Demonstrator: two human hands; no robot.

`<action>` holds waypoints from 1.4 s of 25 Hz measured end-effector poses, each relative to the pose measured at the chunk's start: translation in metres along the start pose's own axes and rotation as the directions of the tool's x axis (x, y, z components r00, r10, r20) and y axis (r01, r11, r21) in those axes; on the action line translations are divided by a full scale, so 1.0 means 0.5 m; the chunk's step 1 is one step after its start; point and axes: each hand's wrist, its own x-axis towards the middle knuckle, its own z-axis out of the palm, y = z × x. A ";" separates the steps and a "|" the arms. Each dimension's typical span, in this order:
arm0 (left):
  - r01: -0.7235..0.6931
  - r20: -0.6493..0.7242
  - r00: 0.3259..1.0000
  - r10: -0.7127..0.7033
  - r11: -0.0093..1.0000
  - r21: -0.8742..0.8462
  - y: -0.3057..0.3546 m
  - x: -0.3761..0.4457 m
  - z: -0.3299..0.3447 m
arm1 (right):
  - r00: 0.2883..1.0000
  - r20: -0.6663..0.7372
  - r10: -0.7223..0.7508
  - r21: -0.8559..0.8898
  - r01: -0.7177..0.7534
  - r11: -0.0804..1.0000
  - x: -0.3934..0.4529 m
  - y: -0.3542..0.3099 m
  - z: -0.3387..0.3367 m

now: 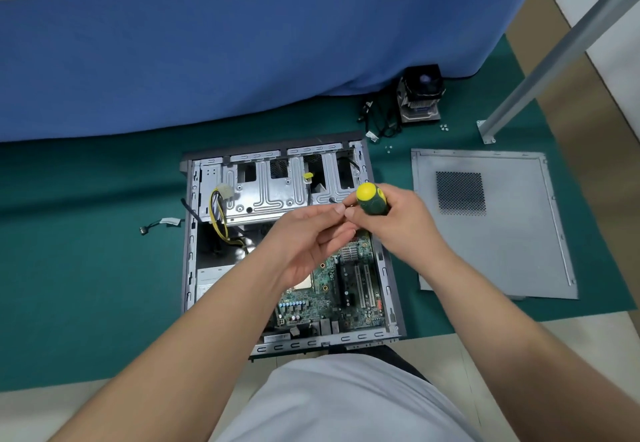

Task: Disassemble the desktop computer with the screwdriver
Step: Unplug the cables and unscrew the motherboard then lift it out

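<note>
Fingers (349,213) of right hand (398,223) curled round screwdriver (372,201), yellow cap up; left hand (304,237) fingertips drawn together, meeting the right's, perhaps pinching a screw, too small to tell. Directly below the fingers: case (188,251), lying open, drive cage and motherboard (346,289) in place. Right of the fingers: side panel (512,251), already off, flat on the mat (86,268). Beyond the fingers, well apart: cooler (419,95), already out, cables (381,119) beside it. Near those, loose screws (444,126). Left of the fingers: small cable (161,224) outside the case. Roughly midway by the look of it: panel and cooler done; board, cage, power supply left.
</note>
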 end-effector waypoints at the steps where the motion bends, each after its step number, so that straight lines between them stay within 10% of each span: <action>1: 0.006 -0.008 1.000 -0.006 1.000 0.019 0.003 0.003 0.002 | 1.000 -0.010 -0.011 -0.009 0.011 1.000 0.006 0.008 0.000; 11: -0.155 -0.085 0.977 0.198 0.920 0.359 0.046 0.072 0.039 | 0.991 -0.104 -0.086 -0.204 0.063 0.977 0.072 0.058 -0.015; 13: -0.304 0.000 0.895 0.447 0.607 0.734 0.074 0.106 0.021 | 0.988 -0.154 0.026 -0.142 -0.048 0.989 0.102 0.072 -0.036; 16: -0.243 0.267 0.712 0.649 -0.128 0.961 0.117 0.179 -0.038 | 0.964 -0.207 0.165 -0.094 -0.187 0.978 0.165 0.109 -0.074; 18: -0.094 0.261 0.724 0.638 -0.284 0.954 0.130 0.222 -0.084 | 0.941 -0.229 0.250 -0.056 -0.269 0.961 0.213 0.137 -0.090; 26: 0.018 0.319 0.649 0.691 -0.433 0.901 0.105 0.294 -0.170 | 0.734 -0.357 0.578 -0.023 -0.626 0.780 0.418 0.289 -0.107; 35: 0.019 0.342 0.611 0.714 -0.445 0.896 0.097 0.300 -0.179 | 0.641 -0.489 0.592 -0.111 -0.719 0.686 0.540 0.359 -0.079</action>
